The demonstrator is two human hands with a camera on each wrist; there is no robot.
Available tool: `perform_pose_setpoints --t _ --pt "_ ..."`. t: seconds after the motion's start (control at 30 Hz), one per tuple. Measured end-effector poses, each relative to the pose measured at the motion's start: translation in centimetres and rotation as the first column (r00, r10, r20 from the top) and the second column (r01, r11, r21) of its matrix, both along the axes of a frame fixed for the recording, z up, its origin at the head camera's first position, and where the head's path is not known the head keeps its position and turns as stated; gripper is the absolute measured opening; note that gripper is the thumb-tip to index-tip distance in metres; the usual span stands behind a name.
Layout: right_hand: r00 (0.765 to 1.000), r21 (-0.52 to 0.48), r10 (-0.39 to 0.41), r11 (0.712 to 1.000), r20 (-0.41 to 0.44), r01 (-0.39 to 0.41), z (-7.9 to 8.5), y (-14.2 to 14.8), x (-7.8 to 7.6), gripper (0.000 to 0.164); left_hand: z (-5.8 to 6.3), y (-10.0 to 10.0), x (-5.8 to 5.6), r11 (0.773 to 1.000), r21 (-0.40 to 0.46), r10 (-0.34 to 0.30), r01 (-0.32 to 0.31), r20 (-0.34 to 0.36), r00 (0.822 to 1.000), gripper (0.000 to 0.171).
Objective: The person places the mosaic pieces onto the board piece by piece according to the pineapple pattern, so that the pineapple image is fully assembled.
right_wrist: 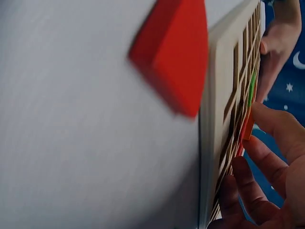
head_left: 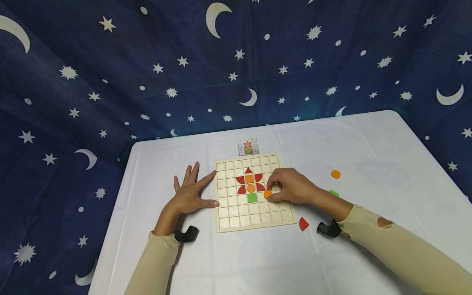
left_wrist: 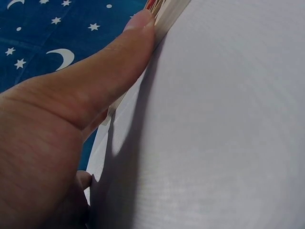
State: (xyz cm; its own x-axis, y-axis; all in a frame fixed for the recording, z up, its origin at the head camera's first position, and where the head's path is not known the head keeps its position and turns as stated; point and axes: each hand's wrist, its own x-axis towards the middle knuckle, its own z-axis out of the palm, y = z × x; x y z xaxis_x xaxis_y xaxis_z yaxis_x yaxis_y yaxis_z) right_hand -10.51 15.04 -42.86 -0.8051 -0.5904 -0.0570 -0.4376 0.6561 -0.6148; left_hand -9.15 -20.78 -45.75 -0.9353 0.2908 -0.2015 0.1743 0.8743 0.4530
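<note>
A wooden grid board (head_left: 228,222) lies on the white table. On it sit a red triangle (head_left: 248,170), an orange square (head_left: 249,178), an orange disc (head_left: 251,188), a green square (head_left: 252,198) and several red quarter-round pieces (head_left: 258,177). With spread fingers, my left hand (head_left: 188,196) touches the board's left edge with index finger and thumb. Between thumb and index finger, my right hand (head_left: 295,186) pinches a second orange disc (head_left: 268,194) over the board's right half. The right wrist view shows that disc (right_wrist: 248,125) edge-on at the fingertips.
A small pattern card (head_left: 248,146) lies behind the board. To the right are a loose orange disc (head_left: 335,174), a green piece (head_left: 334,192) partly hidden by the forearm, and a red quarter-round piece (head_left: 303,224) near the board's corner. A starry blue cloth (head_left: 206,61) hangs behind.
</note>
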Motion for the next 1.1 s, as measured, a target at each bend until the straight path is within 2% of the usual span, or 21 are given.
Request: perform_pose_setpoints --t 0.37,0.87,1.1 --pt "1.0 0.032 -0.019 0.999 -0.001 0.019 -0.2 -1.8 0.7 0.021 0.0 0.1 -0.1 1.0 -0.006 0.0 0.0 0.005 1.0 0.105" --pt "1.0 0.004 0.002 1.0 -0.019 -0.002 -0.3 -1.7 0.2 0.012 -0.1 0.0 -0.2 1.0 -0.008 0.002 -0.002 0.004 1.0 0.106" --pt "1.0 -0.045 0.009 0.999 -0.007 -0.009 -0.4 -1.6 0.3 0.01 0.0 0.0 -0.1 1.0 -0.001 0.003 -0.003 0.003 1.0 0.106"
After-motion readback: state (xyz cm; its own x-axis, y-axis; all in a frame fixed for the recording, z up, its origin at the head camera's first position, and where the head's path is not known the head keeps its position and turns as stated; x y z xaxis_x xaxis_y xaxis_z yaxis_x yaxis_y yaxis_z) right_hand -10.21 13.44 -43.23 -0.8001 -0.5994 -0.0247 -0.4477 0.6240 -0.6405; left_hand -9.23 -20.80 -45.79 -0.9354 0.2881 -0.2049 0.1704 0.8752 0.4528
